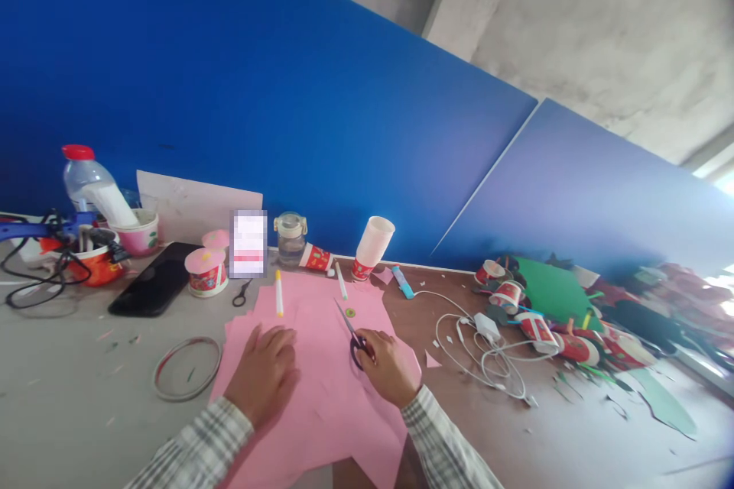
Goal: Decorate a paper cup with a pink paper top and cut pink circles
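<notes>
Pink paper sheets (321,397) lie in a loose stack in front of me. My left hand (265,367) rests flat on their left side, fingers stretched out and holding nothing. On the right side of the paper, my right hand (387,365) is closed around the dark handles of a pair of scissors (346,318), whose blades point away from me. Just beside the blades is a small green round piece (350,312). A yellow-capped marker (279,294) and a green-tipped marker (342,281) lie toward the far edge of the paper.
Behind the paper stand a glass jar (291,241), a tipped red cup (316,257) and a white cup (375,243). A phone (154,280), a tape ring (187,369) and small black scissors (241,293) lie left. White cables (485,367) and several red cups (537,331) are right.
</notes>
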A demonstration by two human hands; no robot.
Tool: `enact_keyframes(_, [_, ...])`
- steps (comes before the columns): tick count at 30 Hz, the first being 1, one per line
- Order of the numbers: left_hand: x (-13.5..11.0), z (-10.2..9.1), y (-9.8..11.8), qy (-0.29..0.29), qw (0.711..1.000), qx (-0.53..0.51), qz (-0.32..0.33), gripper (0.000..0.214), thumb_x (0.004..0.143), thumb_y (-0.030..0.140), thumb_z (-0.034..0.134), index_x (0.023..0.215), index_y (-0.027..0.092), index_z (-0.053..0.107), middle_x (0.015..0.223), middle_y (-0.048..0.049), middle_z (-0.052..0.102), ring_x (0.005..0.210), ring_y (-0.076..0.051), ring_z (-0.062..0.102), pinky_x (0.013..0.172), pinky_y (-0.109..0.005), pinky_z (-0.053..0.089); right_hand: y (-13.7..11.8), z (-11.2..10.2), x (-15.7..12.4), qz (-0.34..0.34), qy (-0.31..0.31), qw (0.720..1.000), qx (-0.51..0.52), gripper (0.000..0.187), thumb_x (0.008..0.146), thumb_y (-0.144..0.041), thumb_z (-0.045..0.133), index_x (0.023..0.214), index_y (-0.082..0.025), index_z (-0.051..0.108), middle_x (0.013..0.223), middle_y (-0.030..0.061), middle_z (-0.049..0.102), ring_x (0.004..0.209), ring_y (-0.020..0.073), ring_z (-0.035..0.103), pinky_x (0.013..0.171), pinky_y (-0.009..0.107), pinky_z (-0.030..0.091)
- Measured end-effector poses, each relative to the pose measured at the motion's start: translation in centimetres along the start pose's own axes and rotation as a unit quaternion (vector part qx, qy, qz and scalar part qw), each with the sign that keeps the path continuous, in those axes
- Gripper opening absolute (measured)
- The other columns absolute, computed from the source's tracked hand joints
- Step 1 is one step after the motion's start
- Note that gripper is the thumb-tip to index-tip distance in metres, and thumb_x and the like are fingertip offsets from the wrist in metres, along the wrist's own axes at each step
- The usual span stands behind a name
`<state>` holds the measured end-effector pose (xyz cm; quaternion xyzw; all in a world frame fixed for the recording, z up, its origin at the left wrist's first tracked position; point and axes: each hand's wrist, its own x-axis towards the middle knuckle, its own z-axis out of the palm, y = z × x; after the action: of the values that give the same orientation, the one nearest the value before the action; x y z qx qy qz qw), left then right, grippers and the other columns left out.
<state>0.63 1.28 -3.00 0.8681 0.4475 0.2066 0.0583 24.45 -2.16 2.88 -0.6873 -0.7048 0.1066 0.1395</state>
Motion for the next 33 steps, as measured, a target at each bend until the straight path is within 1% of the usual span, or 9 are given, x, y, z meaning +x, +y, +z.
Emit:
enact_keyframes(3, [-0.3, 0.3, -0.1, -0.035, 0.998, -0.007, 0.058, 0.042, 0.068, 0.046, 0.056, 0.109, 0.037, 0.052, 0.134, 0.0003, 0.046, 0.125, -0.035, 0.024, 0.101, -0.062, 0.006, -0.1, 0.8, 0.4, -0.023, -0.014, 1.0, -0.002, 0.027, 0.075, -0.027, 0.051, 0.101, -0.031, 0.057, 0.088, 0.0029, 0.069, 0.083, 0.0258, 0.06, 0.071, 0.032, 0.042])
enact_keyframes(5, [-0.4, 0.5, -0.2, -0.059, 0.995, -0.009, 0.079, 0.045, 0.069, 0.047, 0.053, 0.114, 0.041, 0.047, 0.133, 0.0014, 0.048, 0.125, -0.036, 0.023, 0.099, -0.065, 0.003, 0.1, 1.3, 0.7, -0.038, -0.023, 0.999, -0.006, 0.027, 0.075, -0.025, 0.051, 0.101, -0.03, 0.057, 0.091, 0.0031, 0.069, 0.085, 0.0254, 0.059, 0.073, 0.032, 0.04])
enact_keyframes(9, [-0.2, -0.3, 0.0, -0.053, 0.996, -0.013, 0.066, 0.03, 0.068, 0.052, 0.053, 0.095, 0.038, 0.061, 0.109, 0.0013, 0.064, 0.113, -0.033, 0.039, 0.1, -0.064, 0.007, 0.6, 1.3, 0.8, -0.06, -0.037, 0.997, -0.021, 0.026, 0.076, -0.025, 0.051, 0.102, -0.029, 0.055, 0.094, 0.0034, 0.068, 0.089, 0.0261, 0.058, 0.074, 0.033, 0.038])
enact_keyframes(12, [0.1, -1.0, 0.1, -0.059, 0.996, -0.036, 0.054, 0.022, 0.069, 0.048, 0.055, 0.083, 0.034, 0.064, 0.086, 0.002, 0.065, 0.091, -0.025, 0.05, 0.1, -0.055, 0.019, 0.7, 1.2, 0.6, -0.076, -0.046, 0.996, -0.031, 0.026, 0.078, -0.027, 0.049, 0.103, -0.029, 0.054, 0.094, 0.0037, 0.067, 0.089, 0.026, 0.057, 0.074, 0.033, 0.036])
enact_keyframes(15, [0.0, -0.6, 0.0, -0.054, 0.996, -0.041, 0.051, 0.029, 0.066, 0.046, 0.06, 0.093, 0.034, 0.061, 0.101, -0.0006, 0.063, 0.095, -0.027, 0.048, 0.098, -0.051, 0.027, 0.3, 1.5, 0.5, -0.096, -0.055, 0.993, -0.04, 0.027, 0.078, -0.026, 0.049, 0.105, -0.03, 0.052, 0.094, 0.0028, 0.066, 0.089, 0.0253, 0.056, 0.074, 0.032, 0.036])
enact_keyframes(17, [-0.2, 0.0, -0.3, -0.045, 0.997, -0.026, 0.062, 0.032, 0.069, 0.044, 0.058, 0.099, 0.034, 0.059, 0.122, -0.002, 0.055, 0.11, -0.03, 0.041, 0.101, -0.052, 0.022, 0.0, 1.7, 0.4, -0.105, -0.06, 0.992, -0.048, 0.026, 0.077, -0.025, 0.05, 0.103, -0.03, 0.053, 0.092, 0.0025, 0.066, 0.088, 0.0254, 0.055, 0.074, 0.032, 0.035])
enact_keyframes(19, [-0.4, 0.7, -0.6, -0.051, 0.996, -0.012, 0.075, 0.033, 0.072, 0.042, 0.055, 0.104, 0.034, 0.056, 0.131, -0.0018, 0.049, 0.119, -0.03, 0.035, 0.101, -0.052, 0.02, -0.1, 1.9, 0.5, -0.107, -0.06, 0.991, -0.059, 0.024, 0.077, -0.024, 0.05, 0.1, -0.028, 0.054, 0.091, 0.0034, 0.066, 0.086, 0.0262, 0.055, 0.073, 0.033, 0.034])
enact_keyframes(26, [-0.3, 0.5, -0.4, -0.08, 0.995, -0.02, 0.057, 0.037, 0.07, 0.047, 0.055, 0.104, 0.034, 0.056, 0.118, -0.0019, 0.06, 0.109, -0.027, 0.046, 0.097, -0.048, 0.028, 0.3, 1.7, 0.4, -0.087, -0.06, 0.989, -0.103, 0.017, 0.078, -0.027, 0.05, 0.094, -0.025, 0.055, 0.09, 0.0068, 0.066, 0.086, 0.028, 0.055, 0.072, 0.036, 0.033])
enact_keyframes(33, [-0.1, -0.2, -0.3, -0.09, 0.995, -0.018, 0.046, 0.028, 0.069, 0.041, 0.059, 0.097, 0.036, 0.059, 0.113, 0.0016, 0.061, 0.099, -0.024, 0.05, 0.084, -0.04, 0.037, 0.6, 1.5, 1.5, -0.068, -0.072, 0.985, -0.14, 0.016, 0.077, -0.027, 0.052, 0.093, -0.024, 0.056, 0.09, 0.0093, 0.067, 0.087, 0.0297, 0.057, 0.073, 0.036, 0.031])
